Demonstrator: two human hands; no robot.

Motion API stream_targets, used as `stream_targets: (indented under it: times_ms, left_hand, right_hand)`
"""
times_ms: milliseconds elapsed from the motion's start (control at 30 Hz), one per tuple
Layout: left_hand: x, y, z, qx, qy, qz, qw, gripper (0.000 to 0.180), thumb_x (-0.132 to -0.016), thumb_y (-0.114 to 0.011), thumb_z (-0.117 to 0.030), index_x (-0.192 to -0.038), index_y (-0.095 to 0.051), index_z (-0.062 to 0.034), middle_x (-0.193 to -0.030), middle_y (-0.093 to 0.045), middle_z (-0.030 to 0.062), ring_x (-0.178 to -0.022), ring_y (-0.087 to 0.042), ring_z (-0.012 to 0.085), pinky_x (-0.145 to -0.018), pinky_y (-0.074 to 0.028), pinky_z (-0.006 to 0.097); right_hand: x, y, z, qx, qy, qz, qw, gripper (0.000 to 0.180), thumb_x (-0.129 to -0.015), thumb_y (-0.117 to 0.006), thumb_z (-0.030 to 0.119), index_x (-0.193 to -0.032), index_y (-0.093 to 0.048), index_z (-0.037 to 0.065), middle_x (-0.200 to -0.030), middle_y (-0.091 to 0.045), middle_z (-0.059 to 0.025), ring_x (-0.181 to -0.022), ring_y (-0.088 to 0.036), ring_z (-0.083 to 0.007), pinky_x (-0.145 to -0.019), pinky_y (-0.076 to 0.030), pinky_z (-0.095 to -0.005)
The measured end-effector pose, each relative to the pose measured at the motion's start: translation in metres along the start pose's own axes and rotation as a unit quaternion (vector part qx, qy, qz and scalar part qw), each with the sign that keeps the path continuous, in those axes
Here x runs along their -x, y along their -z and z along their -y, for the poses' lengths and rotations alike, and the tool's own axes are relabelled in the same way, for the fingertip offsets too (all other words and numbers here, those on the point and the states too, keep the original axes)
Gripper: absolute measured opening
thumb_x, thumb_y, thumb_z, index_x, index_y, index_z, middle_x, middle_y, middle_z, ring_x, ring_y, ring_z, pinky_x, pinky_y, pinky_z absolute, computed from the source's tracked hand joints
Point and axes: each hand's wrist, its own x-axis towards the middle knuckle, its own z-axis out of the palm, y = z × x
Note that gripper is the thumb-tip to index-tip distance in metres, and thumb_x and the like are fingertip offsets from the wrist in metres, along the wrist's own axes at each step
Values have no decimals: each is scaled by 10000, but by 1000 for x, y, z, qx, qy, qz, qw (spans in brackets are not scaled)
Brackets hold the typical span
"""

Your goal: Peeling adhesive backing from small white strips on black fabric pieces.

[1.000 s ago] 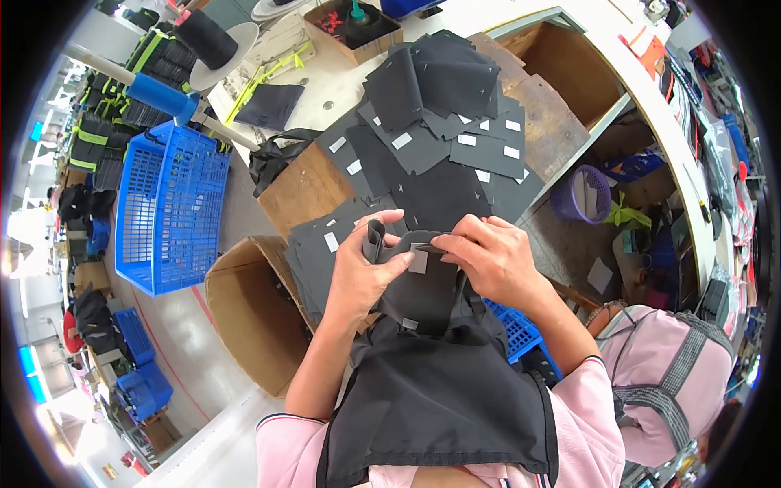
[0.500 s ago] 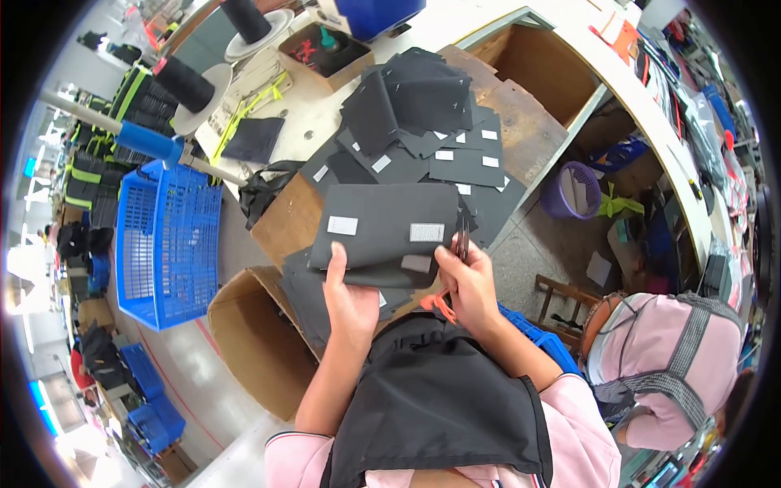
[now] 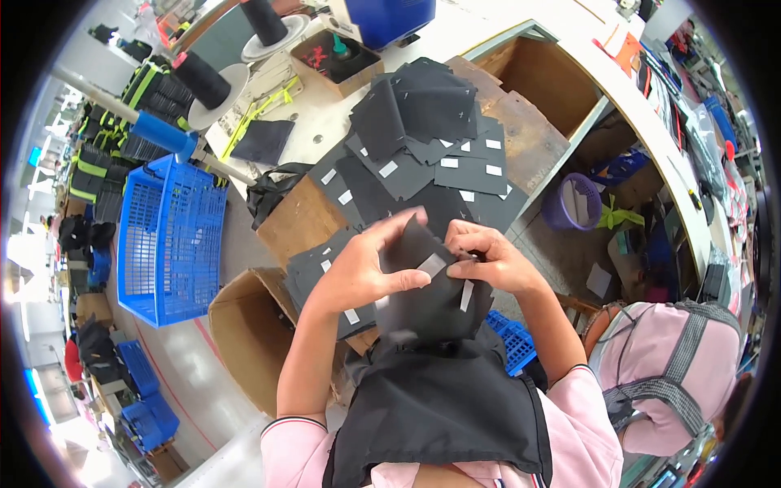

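My left hand (image 3: 358,272) is closed on a black fabric piece (image 3: 419,305) with white labels, its thumb pressed over the front near one label. The piece is bent and tilted up in front of my apron. My right hand (image 3: 504,262) pinches its right edge. Something small and dark shows between those fingers, too hidden to make out. Beyond my hands lies a spread of black labelled fabric pieces (image 3: 468,175), with a folded heap of black fabric (image 3: 431,102) on top. More labelled pieces (image 3: 313,272) lie beside my left hand.
An open cardboard box (image 3: 244,333) and a blue plastic basket (image 3: 167,252) stand at left. Black thread cones (image 3: 203,81) and a parts box (image 3: 325,61) are at the far left. A purple bin (image 3: 561,207) stands at right, near another person (image 3: 659,366) in pink.
Both hands have turned the labelled fabric piece from nearly flat to bent and upright, nearer my body. My right hand now pinches its edge; the dark snips and orange part seen earlier no longer show.
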Motion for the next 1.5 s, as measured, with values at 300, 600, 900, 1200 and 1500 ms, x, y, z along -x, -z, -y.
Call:
stream_targets:
  times_ms: [300, 600, 900, 1200, 1500]
  left_hand:
    - [17, -23, 20, 312, 184, -136, 922, 309, -784, -704, -120, -1043, -606, 18, -917, -641, 58, -792, -597, 105, -704, -491, 241]
    - [23, -24, 12, 320, 173, -137, 921, 343, -756, -738, -124, -1043, -606, 10, -926, -639, 54, -814, -588, 110, -750, -479, 250]
    - [24, -23, 20, 330, 169, -132, 919, 333, -808, -656, -76, -1112, -542, -3, -995, -613, 53, -885, -572, 116, -806, -460, 263]
    - [22, -32, 45, 282, 184, -178, 925, 327, -879, -602, -167, -1168, -493, -59, -949, -540, -3, -932, -476, 84, -876, -368, 243]
    - [27, -35, 31, 330, 242, -177, 895, 212, -814, -693, -197, -915, -650, -15, -868, -631, 32, -802, -567, 100, -746, -445, 245]
  right_hand:
    - [26, -46, -4, 354, 133, -297, 877, 312, -698, -704, 67, -984, -579, 66, -845, -541, -86, -640, -578, -241, -543, -472, -314]
    - [8, -55, -15, 339, 179, -291, 877, 314, -658, -715, 37, -954, -611, 51, -763, -540, -68, -583, -544, -221, -510, -439, -314]
    - [6, -35, -20, 163, 64, -256, 951, 393, -694, -701, 42, -1066, -575, 49, -741, -445, -43, -633, -469, -137, -550, -415, -268]
    - [2, -20, -37, -185, -142, -98, 967, 102, -811, -651, 118, -805, -575, 51, -696, -456, 75, -649, -390, -24, -609, -355, -194]
    - [14, -58, -30, 221, 66, -314, 921, 242, -761, -663, 51, -971, -542, 46, -823, -530, -70, -634, -552, -152, -577, -443, -266]
